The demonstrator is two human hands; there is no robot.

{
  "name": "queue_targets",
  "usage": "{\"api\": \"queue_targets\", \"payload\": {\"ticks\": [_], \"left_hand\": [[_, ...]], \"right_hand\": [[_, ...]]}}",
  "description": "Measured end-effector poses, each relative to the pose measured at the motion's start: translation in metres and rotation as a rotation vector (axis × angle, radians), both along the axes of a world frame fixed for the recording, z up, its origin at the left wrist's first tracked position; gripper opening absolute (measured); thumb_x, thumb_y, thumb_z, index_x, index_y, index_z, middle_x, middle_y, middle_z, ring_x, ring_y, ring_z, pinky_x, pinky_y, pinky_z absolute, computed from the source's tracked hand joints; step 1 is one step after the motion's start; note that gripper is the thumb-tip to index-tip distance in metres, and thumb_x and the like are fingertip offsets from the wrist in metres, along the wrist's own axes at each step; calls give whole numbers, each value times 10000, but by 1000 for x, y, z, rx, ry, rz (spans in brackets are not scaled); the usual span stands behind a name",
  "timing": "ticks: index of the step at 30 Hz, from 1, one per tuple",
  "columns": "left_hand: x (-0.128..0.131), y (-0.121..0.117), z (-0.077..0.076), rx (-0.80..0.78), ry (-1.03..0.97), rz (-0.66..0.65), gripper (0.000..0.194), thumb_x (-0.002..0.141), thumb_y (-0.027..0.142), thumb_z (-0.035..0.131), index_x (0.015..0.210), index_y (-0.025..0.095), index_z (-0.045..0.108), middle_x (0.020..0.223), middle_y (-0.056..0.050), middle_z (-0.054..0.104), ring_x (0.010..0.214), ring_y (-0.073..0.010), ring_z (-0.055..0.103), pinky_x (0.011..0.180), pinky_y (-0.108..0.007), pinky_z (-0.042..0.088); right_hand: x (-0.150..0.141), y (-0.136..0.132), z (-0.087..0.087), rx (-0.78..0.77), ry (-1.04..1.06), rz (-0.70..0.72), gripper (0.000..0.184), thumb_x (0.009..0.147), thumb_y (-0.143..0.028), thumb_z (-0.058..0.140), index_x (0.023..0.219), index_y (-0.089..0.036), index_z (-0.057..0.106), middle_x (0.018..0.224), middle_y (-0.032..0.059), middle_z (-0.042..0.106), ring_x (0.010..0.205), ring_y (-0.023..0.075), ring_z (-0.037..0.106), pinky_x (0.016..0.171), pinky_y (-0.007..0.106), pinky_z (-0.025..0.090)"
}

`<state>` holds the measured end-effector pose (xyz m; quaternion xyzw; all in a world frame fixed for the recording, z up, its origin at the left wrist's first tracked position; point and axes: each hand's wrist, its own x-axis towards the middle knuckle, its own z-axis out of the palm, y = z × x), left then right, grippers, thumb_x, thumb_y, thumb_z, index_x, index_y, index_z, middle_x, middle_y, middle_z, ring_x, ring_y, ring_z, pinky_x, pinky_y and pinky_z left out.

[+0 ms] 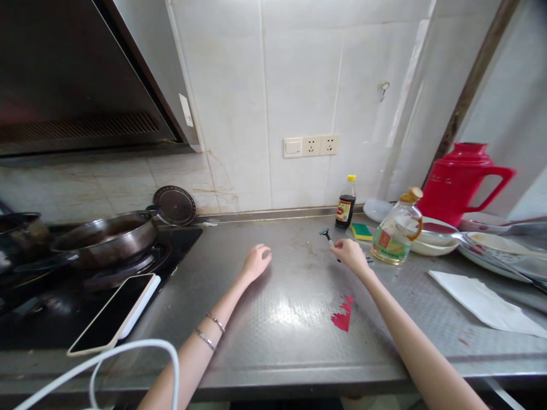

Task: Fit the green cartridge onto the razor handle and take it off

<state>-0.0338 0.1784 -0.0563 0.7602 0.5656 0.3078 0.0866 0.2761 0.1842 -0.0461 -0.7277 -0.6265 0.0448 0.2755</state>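
My right hand (349, 254) is closed around the handle of a razor (325, 234), whose head points away from me, toward the wall. Just beyond that hand lie a green and yellow sponge (361, 231) and a soy sauce bottle (345, 204) with a yellow cap. On the steel counter to the left, my left hand (257, 261) holds nothing, its fingers loosely bent and the thumb apart. A torn piece of red paper or film (343, 316) lies between my forearms. Small dark bits, too small to name, show beside my right wrist.
A glass oil bottle (395, 236), a red thermos jug (453, 185), stacked dishes (491, 262) and a white paper sheet (482, 304) occupy the right. At left are a pan (109, 236) on the stove, a phone (115, 313) and a white cable (141, 343). A range hood (81, 80) overhangs the stove.
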Motion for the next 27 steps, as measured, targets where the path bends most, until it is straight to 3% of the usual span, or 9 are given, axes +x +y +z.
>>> {"api": "queue_targets", "payload": {"ticks": [2,6,11,15,19,24,27], "left_hand": [[9,0,11,-15,-244,-52,208,790,225,500,872,147,674,980,-91,673,972,-190,592,904,-320,414],[31,-4,28,-146,-590,-140,235,744,314,565,787,116,683,817,-99,696,789,-190,631,728,-296,471],[56,-22,45,-275,-724,-229,365,712,448,590,787,100,669,711,-76,670,666,-158,605,557,-225,430],[64,-33,52,-192,-754,-277,402,722,495,559,668,104,633,622,-34,613,582,-118,539,524,-205,394],[60,-36,53,-99,-645,-258,416,763,481,498,589,113,582,526,5,534,506,-89,459,485,-195,339],[37,-22,49,51,-253,-39,421,775,433,457,525,114,574,467,12,487,496,-89,434,483,-203,270],[16,-8,42,-102,100,48,378,762,359,461,526,109,619,479,-31,540,509,-116,488,492,-219,285]], "right_hand": [[-14,-3,5,112,82,37,260,694,-314,541,817,-133,682,786,108,694,770,218,639,630,242,415],[-53,-19,17,289,260,157,239,701,-320,560,797,-132,671,689,59,673,650,173,617,603,241,429],[-102,-50,29,441,363,346,264,762,-353,533,857,-133,645,665,41,629,595,152,569,522,237,435],[-122,-68,36,508,317,439,217,801,-298,503,881,-142,632,712,51,602,639,151,553,519,229,441],[-128,-74,40,489,294,463,201,799,-266,509,895,-140,632,706,50,595,633,148,552,526,225,445],[-119,-78,40,360,313,493,330,813,-370,496,986,-119,623,658,52,623,593,157,586,515,233,462],[-102,-76,39,295,345,443,370,830,-414,443,964,-125,632,661,59,644,563,159,600,474,229,464]]}}
